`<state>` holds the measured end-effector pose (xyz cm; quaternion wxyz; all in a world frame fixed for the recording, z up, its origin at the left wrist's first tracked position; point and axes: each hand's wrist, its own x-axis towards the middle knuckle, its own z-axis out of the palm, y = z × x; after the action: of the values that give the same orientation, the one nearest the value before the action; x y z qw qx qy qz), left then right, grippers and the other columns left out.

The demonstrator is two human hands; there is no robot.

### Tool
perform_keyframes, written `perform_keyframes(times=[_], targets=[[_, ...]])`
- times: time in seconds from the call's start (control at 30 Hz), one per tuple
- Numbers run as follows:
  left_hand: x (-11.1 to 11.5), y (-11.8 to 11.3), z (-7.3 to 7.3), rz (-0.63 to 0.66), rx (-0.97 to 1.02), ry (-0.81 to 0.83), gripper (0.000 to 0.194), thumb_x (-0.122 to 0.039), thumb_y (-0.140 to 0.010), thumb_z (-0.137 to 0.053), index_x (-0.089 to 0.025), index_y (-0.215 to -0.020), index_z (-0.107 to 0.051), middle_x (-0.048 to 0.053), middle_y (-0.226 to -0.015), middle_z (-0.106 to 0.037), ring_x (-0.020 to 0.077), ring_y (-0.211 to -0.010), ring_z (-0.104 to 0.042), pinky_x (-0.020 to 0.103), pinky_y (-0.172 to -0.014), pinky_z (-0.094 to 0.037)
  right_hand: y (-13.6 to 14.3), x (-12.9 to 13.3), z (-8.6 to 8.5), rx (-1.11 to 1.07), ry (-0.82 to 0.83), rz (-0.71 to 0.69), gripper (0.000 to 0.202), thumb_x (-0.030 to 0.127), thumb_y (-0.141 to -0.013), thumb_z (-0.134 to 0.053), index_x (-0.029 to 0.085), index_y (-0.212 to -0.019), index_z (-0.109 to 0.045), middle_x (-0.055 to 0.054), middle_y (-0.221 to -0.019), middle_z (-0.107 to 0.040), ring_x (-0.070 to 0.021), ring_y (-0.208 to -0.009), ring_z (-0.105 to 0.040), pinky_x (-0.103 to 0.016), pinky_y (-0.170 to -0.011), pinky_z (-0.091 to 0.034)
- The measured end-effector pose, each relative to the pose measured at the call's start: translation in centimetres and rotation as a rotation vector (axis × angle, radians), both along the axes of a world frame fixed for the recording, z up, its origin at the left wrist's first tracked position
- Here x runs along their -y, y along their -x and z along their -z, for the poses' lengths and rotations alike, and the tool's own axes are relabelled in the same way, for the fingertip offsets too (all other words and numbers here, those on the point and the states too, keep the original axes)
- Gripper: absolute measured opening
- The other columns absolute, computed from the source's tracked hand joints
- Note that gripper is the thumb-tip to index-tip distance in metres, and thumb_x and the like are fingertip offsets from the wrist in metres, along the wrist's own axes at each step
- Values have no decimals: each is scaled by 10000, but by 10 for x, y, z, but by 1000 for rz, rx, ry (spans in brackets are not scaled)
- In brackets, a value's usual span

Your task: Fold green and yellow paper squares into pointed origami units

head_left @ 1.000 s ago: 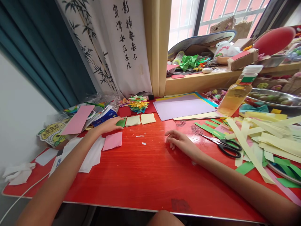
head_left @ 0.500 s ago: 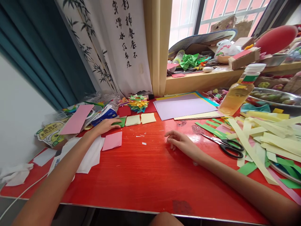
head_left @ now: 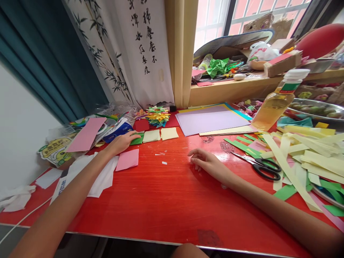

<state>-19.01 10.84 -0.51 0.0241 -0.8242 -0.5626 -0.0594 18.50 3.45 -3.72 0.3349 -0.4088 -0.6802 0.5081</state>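
Currently, left hand (head_left: 120, 142) at the green paper (head_left: 137, 139), right hand (head_left: 205, 159) unladen

Toward the back left of the red table (head_left: 150, 204), the green paper lies just beside two pale yellow paper stacks (head_left: 160, 134), at their left end. The left hand reaches across to it, palm down, with its fingertips at the paper; whether its grip has closed on any of it, I cannot tell. Just in front of that hand lies a pink paper square (head_left: 127, 159), and behind it sits a blue packet (head_left: 118, 132).

The right hand's grip is slack and holds nothing, fingers loosely curled over the middle of the table. Small white scraps (head_left: 164, 163) lie to its left. To its right, black-handled scissors (head_left: 262, 166) point their blades toward it, beside a heap of paper strips (head_left: 290, 161) in yellow, green and pink. Behind it is a lilac sheet (head_left: 209, 120), near a leaning bottle (head_left: 274, 107).
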Motion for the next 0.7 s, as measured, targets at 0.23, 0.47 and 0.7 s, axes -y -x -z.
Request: perform_keyframes(times=[0.23,0.47,0.7], targets=[[-5,0,1,-1,-38,33,482,-577,-778,-379,-299,-1141,-533,11,-1233,-524,240,-1154,-435,328,-924,-366,1,0,0,14,2,-10,157,277,-817,-440,184,-934,-490,-5,-749,-534,-108,-630,-531,-257,-604,-456],[-5,2,-1,32,9,44,461,-573,-793,-359,-296,-1097,-567,-20,-1184,-569,204,-1094,-477,287,-911,-360,1,0,1,33,-15,-23,166,286,-824,-433,188,-942,-496,-3,-749,-545,-111,-632,-535,-267,-615,-454],[-6,3,-1,37,24,44,464,-564,-794,-358,-282,-1089,-579,-15,-1161,-587,199,-1062,-499,278,-898,-367,1,-1,1,39,-12,-27,166,292,-817,-442,188,-930,-503,-2,-739,-546,-113,-625,-535,-269,-614,-454]])
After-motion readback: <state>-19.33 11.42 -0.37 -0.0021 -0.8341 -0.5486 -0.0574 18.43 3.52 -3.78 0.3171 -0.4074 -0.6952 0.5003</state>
